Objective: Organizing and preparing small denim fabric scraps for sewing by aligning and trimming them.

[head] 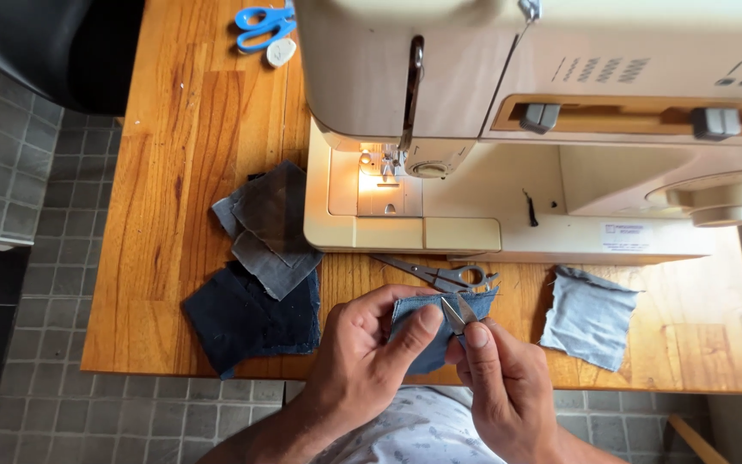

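— What do our fingers hold?
— Our left hand [362,352] pinches a blue denim patch [440,322] above the table [173,172] edge; our right hand [500,382] pinches small thread snips [457,311] against it, blades seemingly parted.
— And around us?
— Scissors [440,275] just beyond, dark denim pieces [259,275] left, a pale patch [590,316] right, the sewing machine [517,129] behind.

From my feed I see a warm honey-toned wooden table [199,129], its planks grained and glossy. Around it at nine and six o'clock runs a floor of small grey square tiles [10,155] with dark grout. At eleven o'clock a black, softly shining shape [53,43] sits by the table's edge. A small lamp glows yellow under the sewing machine [560,69] at twelve.
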